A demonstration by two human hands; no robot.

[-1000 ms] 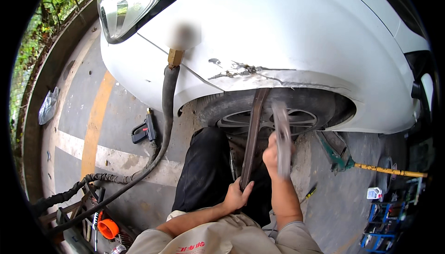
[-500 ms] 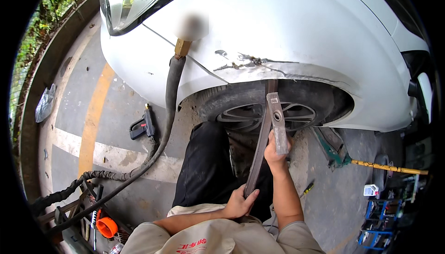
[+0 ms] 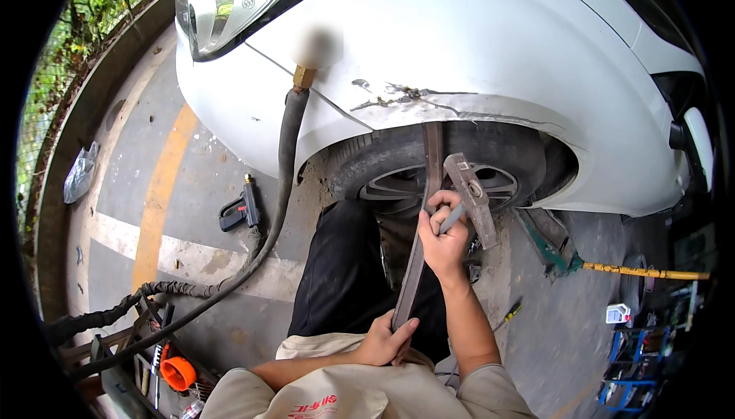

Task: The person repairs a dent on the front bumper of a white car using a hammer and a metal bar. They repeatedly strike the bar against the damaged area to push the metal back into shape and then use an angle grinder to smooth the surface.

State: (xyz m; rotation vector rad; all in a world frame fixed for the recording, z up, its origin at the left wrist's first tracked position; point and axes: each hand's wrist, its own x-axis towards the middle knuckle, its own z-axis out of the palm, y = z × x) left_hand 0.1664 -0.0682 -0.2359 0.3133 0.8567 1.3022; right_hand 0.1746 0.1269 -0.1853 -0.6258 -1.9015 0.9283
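In the head view, the left hand (image 3: pixel 387 342) grips a metal bar (image 3: pixel 414 267) toward six o'clock, its far end at the white fender (image 3: pixel 490 44) near one; the right hand (image 3: pixel 442 244) clenches a hammer (image 3: pixel 470 198) at three, both tools blocking part of the wheel (image 3: pixel 360 168). A dark hose (image 3: pixel 286 143) hides some bumper (image 3: pixel 230 113) at ten; a black spray gun (image 3: pixel 251 203) lies at nine.

L hand (image 3: pixel 385 340) grips lower end of long metal bar (image 3: pixel 411 270), top end at wheel arch (image 3: pixel 521 118) of wht car (image 3: pixel 490 36). R hand (image 3: pixel 444 244) holds hammer (image 3: pixel 480 212) by handle (image 3: pixel 452 218), head near bar. Blk pistol-shaped tool (image 3: pixel 249 203) on flr (image 3: pixel 187 189).
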